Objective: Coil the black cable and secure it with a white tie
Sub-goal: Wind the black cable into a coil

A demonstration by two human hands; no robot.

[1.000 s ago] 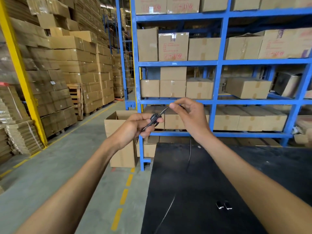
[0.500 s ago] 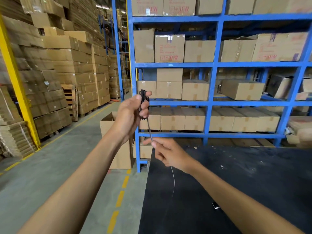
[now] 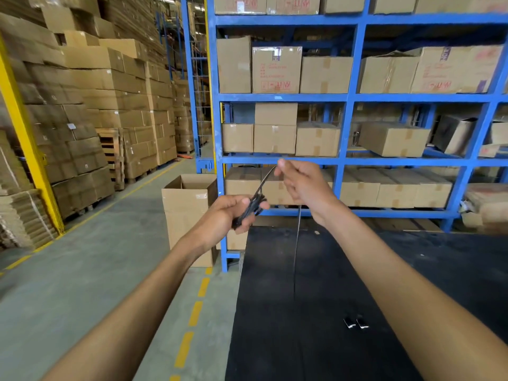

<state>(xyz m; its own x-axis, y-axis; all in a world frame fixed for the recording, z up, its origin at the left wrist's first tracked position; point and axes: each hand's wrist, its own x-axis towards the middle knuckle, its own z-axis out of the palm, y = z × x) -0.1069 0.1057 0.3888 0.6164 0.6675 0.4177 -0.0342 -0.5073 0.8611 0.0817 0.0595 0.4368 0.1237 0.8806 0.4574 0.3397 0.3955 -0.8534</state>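
My left hand (image 3: 229, 214) grips a small bundle of coiled black cable (image 3: 249, 211) in its fingers, held in the air past the table's far left corner. A strand runs up from the bundle to my right hand (image 3: 303, 184), which pinches it higher and to the right. From that hand the loose cable hangs straight down onto the black table (image 3: 316, 350). No white tie shows in this view.
Two small black and white pieces (image 3: 356, 323) lie on the table near my right forearm. An open cardboard box (image 3: 187, 213) stands on the floor left of the table. Blue shelving (image 3: 349, 159) full of boxes rises behind. Stacked cartons line the aisle at left.
My right hand rose from below the left hand to above and right of it, carrying the cable up. My left hand dropped lower with the bundle.
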